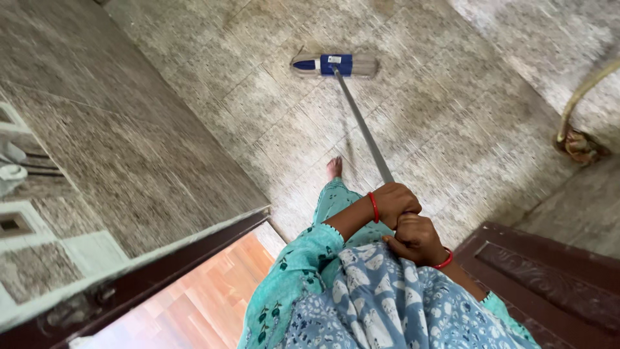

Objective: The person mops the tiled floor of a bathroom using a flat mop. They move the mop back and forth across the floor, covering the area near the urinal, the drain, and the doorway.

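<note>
Both my hands grip the top of a long grey mop handle [363, 126]. My left hand [395, 201], with a red bangle at the wrist, holds the handle higher along the shaft. My right hand [416, 239], also with a red bangle, is closed just below it, nearest my body. The handle runs away from me to a flat mop head [334, 64] with a blue plate, lying on the speckled tiled floor [452, 123]. My bare foot [334, 167] stands on the tiles beside the handle. I wear teal and blue-white patterned clothing.
A dark wooden door frame [161, 271] crosses the lower left, with orange wood-look flooring [206, 297] beyond it. A dark brown panelled door [549, 278] is at the lower right. A pale hose [581, 97] curves down to a brownish object [578, 145] at the right edge.
</note>
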